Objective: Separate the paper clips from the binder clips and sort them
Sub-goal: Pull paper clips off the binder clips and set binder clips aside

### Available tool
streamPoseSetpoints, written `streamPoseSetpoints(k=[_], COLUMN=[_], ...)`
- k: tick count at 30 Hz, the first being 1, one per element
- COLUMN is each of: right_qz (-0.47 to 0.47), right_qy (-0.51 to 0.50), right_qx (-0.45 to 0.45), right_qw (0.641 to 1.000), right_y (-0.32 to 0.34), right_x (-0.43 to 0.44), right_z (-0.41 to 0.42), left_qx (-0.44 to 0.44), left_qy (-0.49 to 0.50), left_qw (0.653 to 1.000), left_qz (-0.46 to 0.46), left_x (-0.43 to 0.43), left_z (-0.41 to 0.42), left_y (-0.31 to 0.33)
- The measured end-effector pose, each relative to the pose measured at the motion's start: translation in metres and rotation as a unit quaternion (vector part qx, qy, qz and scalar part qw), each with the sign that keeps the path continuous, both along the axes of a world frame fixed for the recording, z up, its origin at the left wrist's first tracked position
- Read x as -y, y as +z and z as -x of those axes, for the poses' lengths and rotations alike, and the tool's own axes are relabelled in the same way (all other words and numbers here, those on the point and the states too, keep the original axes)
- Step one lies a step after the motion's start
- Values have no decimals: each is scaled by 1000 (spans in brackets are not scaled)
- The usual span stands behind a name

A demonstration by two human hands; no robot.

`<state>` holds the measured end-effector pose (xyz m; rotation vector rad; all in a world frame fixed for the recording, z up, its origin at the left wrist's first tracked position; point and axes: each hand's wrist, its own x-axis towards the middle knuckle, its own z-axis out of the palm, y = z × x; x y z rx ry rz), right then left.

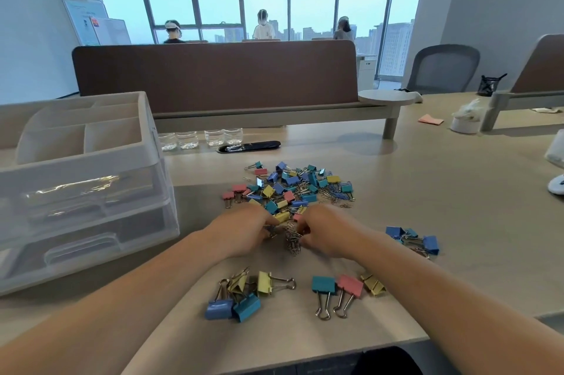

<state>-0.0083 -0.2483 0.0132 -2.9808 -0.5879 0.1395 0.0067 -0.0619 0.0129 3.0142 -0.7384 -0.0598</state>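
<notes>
paper clips (293,241): silvery tangle pinched between my left hand (244,231) and right hand (326,234) | heap (290,188): mixed coloured binder clips, just beyond | sorted binder clips nearer me: left cluster (241,295), right trio (345,289), blue cluster (415,240) far right

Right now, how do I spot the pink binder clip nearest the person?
From the big mixed pile of coloured clips, come toward the person. Three binder clips lie in a row there, right of centre. It is the middle one, the pink binder clip, between a teal clip and a yellow clip.
</notes>
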Motion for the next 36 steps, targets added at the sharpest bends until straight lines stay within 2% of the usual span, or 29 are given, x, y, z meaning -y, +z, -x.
streamPoseSetpoints(k=[6, 10, 16, 21, 25, 30, 36], right_qz=[-10, 9, -16, -37, -18, -43, -49], right_qy=[4, 6, 9, 7, 14, 7, 13], right_qx=[14, -3, 5, 21, -7, -14, -11], right_qw=[1000, 1000, 1000, 999, 1000, 999, 999], right_y=[-3, -8, -2, -2, -4, -5, -7], right_x=[-3, -6, -6, -9, -14, -13, -17], right_z=[-7, -9, -6, -7, -7, -8, -12], left_qx=[-3, -11, 29, -2, -31, -31, 3], left_qy=[-30, -34, 11, 7, -3, -20, 4], left_qw=[999, 999, 998, 999, 999, 998, 998], left_qz=[-33, -7, 55, 39, 31, 41, 66], left_x=[-3, -5, -17, -19, -19, -18, -22], left_z=[2, 4, 2, 4, 3, 5, 3], left_y=[-1, -1, -4, -2, -7, -6, -4])
